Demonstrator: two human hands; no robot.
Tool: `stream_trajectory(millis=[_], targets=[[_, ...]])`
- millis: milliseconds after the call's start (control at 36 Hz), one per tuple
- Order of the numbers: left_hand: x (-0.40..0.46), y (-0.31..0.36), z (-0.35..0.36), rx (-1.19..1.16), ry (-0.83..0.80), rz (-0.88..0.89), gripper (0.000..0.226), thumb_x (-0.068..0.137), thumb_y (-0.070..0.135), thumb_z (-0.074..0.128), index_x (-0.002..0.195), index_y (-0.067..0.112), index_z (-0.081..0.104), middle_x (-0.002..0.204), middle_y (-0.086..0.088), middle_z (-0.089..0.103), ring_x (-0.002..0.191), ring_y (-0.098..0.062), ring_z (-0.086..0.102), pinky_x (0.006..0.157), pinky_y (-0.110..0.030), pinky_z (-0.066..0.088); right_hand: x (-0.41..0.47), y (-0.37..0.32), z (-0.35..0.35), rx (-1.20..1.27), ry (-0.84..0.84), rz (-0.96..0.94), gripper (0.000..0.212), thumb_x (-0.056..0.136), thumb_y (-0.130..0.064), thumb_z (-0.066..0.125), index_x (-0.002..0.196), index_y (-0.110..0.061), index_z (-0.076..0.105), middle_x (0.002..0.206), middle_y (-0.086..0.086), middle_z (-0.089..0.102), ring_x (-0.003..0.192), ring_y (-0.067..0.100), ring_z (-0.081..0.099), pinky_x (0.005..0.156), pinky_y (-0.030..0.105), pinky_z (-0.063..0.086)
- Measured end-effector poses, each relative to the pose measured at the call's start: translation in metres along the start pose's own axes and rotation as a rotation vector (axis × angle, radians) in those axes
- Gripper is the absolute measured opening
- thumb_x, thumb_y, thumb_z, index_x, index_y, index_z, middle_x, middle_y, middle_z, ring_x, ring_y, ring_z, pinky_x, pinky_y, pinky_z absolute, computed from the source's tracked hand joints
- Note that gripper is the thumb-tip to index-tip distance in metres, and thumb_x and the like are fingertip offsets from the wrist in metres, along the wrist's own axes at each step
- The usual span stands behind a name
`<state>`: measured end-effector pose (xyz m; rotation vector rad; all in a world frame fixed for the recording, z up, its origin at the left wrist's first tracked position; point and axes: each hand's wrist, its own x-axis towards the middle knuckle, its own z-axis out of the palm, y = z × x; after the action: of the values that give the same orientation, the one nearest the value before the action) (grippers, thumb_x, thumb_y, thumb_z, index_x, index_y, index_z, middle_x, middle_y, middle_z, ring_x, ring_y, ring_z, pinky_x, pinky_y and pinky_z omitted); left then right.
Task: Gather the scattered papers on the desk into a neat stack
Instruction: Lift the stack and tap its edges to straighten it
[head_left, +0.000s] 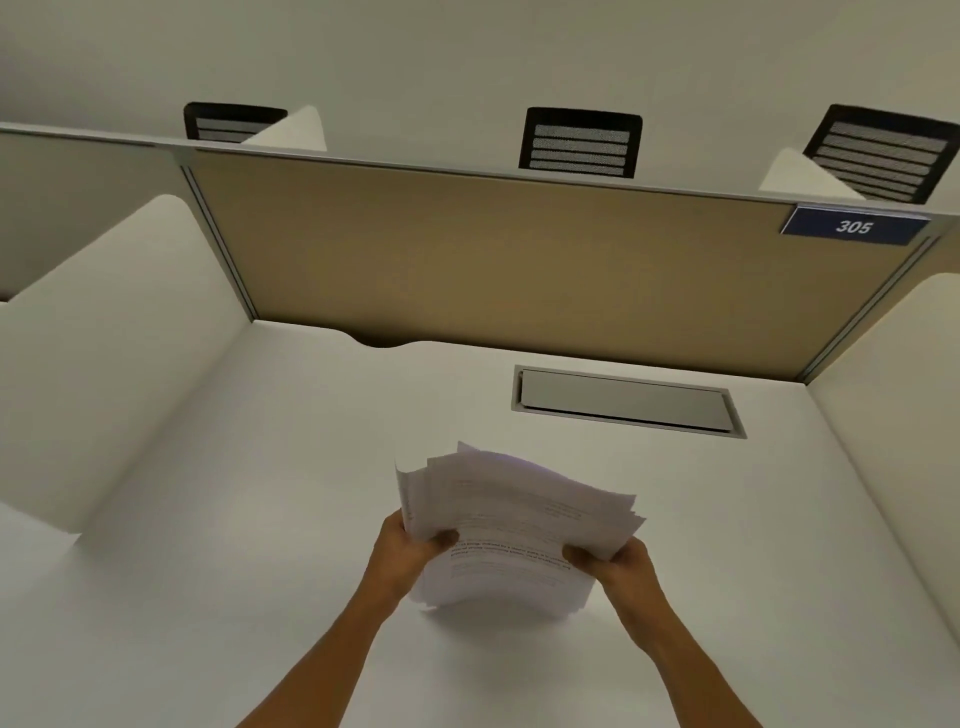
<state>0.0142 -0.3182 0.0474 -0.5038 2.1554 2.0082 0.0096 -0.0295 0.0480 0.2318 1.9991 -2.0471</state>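
The papers (519, 525), white printed sheets in a loose, uneven bundle with fanned far edges, stand tilted over the desk (260, 467) at 6 o'clock.

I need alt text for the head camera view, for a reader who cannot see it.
Two hands, left hand and right hand, hold an uneven bundle of papers above a white desk. Behind it stands a tan partition with a blue sign reading 305.

- A blue sign (854, 226) at the upper right corner of the tan partition (519, 260) carries the white number "305".
- Printed lines run across the top sheet of the papers (514, 525), too blurred to read.
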Motion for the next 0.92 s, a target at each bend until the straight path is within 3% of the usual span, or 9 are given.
stream_trajectory(millis=[111,250,528,667,806,917], targets=[[-0.003,0.005,0.0,0.026,-0.122,0.04,0.059,0.063,0.032,0.086,0.118,0.03,0.064,0.108,0.003,0.075,0.1,-0.016,0.07,0.08,-0.029,0.06,-0.008,-0.002,-0.008,-0.001,-0.055,0.007,0.048,0.069,-0.028,0.089,0.114,-0.032,0.074,0.114,0.001,0.077,0.106,0.015,0.072,0.082,0.019,0.058],[-0.001,0.012,0.003,0.064,-0.24,0.041,0.06,0.062,0.026,0.086,0.118,0.022,0.066,0.11,-0.003,0.074,0.105,-0.02,0.069,0.089,-0.037,0.059,-0.01,-0.003,-0.012,-0.007,-0.059,0.001,0.047,0.069,-0.023,0.087,0.113,-0.033,0.074,0.113,0.001,0.077,0.103,0.015,0.073,0.078,0.022,0.06],[-0.005,0.005,0.018,0.041,-0.111,0.057,0.057,0.061,0.025,0.085,0.115,0.018,0.069,0.105,-0.008,0.075,0.101,-0.026,0.069,0.087,-0.047,0.059,-0.013,0.007,-0.013,-0.008,0.035,-0.013,0.033,0.067,-0.026,0.086,0.099,-0.028,0.08,0.104,0.004,0.079,0.095,0.019,0.075,0.072,0.022,0.06],[-0.005,0.009,0.023,-0.015,-0.024,0.084,0.052,0.058,0.028,0.087,0.106,0.028,0.07,0.098,-0.005,0.077,0.093,-0.023,0.072,0.08,-0.042,0.061,-0.012,-0.003,-0.011,0.007,0.069,-0.072,0.032,0.07,-0.027,0.083,0.102,-0.028,0.079,0.104,0.004,0.079,0.095,0.021,0.075,0.074,0.027,0.061],[-0.006,0.01,0.024,-0.019,0.005,0.106,0.043,0.058,0.026,0.09,0.095,0.041,0.073,0.092,0.005,0.078,0.085,-0.011,0.073,0.066,-0.022,0.059,-0.013,-0.006,-0.011,0.025,0.06,-0.088,0.037,0.074,-0.027,0.082,0.11,-0.03,0.076,0.107,0.002,0.078,0.097,0.016,0.074,0.074,0.021,0.059],[-0.008,-0.004,0.028,0.012,0.033,0.068,0.042,0.062,0.02,0.092,0.098,0.028,0.073,0.092,0.002,0.078,0.089,-0.015,0.072,0.067,-0.023,0.06,-0.012,0.002,-0.006,-0.015,0.028,-0.009,0.039,0.065,-0.033,0.088,0.103,-0.034,0.077,0.104,-0.004,0.079,0.092,0.009,0.075,0.07,0.016,0.059]])
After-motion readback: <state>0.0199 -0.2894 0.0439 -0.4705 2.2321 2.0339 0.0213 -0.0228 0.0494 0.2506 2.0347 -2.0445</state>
